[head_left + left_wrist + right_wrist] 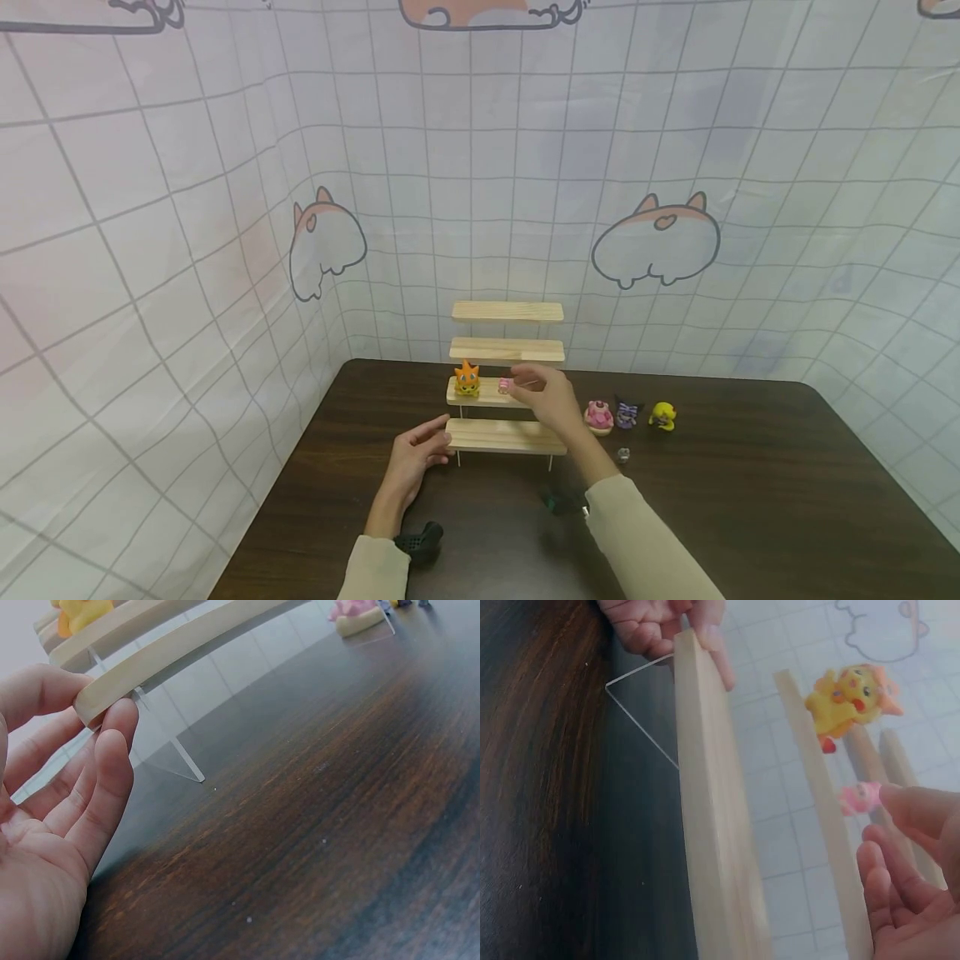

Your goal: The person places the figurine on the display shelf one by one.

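Observation:
A tiered display stand of light wooden boards on thin clear supports stands on the table. My left hand grips the left end of its lowest board, fingers above and below the wood. On the second board from the bottom, a pink figurine sits near the middle. My right hand reaches over the lowest board and pinches this figurine at its side with the fingertips; the far side of the grip is hidden. Left of it on the same board stands a yellow figurine with an orange pointed top.
Right of the stand are a larger pink figurine, a purple and black one and a yellow one. A small greyish piece lies nearer me. Grid-patterned cloth hangs behind the dark table.

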A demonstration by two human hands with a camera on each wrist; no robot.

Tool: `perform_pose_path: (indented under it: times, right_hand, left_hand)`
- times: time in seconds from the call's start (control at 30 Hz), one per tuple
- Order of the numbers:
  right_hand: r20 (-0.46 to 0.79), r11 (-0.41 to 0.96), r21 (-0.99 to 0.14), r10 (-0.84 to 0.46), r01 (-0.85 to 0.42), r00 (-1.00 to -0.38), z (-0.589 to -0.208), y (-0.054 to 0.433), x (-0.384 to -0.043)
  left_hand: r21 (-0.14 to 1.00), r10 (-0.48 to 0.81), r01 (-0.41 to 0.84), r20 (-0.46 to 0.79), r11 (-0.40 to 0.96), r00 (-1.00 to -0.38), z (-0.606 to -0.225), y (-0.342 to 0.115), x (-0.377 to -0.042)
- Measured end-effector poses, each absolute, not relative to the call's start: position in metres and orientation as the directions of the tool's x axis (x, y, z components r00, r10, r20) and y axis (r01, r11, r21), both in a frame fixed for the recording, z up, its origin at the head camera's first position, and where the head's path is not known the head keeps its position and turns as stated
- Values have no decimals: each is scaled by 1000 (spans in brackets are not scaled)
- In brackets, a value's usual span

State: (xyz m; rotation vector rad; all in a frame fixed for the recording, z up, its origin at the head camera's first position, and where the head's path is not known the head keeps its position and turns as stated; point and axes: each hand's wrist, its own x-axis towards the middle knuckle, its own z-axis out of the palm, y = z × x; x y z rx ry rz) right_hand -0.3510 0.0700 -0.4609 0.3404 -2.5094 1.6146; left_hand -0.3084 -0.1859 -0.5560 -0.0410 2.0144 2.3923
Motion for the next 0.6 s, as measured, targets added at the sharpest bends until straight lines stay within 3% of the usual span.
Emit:
perform_pose_path:
  times: [0.37,0.6]
  right_hand:
    - [271,332,-893,-143,-304,-952,-469,115,-324]
    - [286,376,-868,-154,-324,-946,-474,150,-305]
  left_hand:
    - [986,-2,-28,-29,-167,-1000,-557,-186,-308]
    - [986,-16,-32,-35,-163,-999,-557,-186,-308]
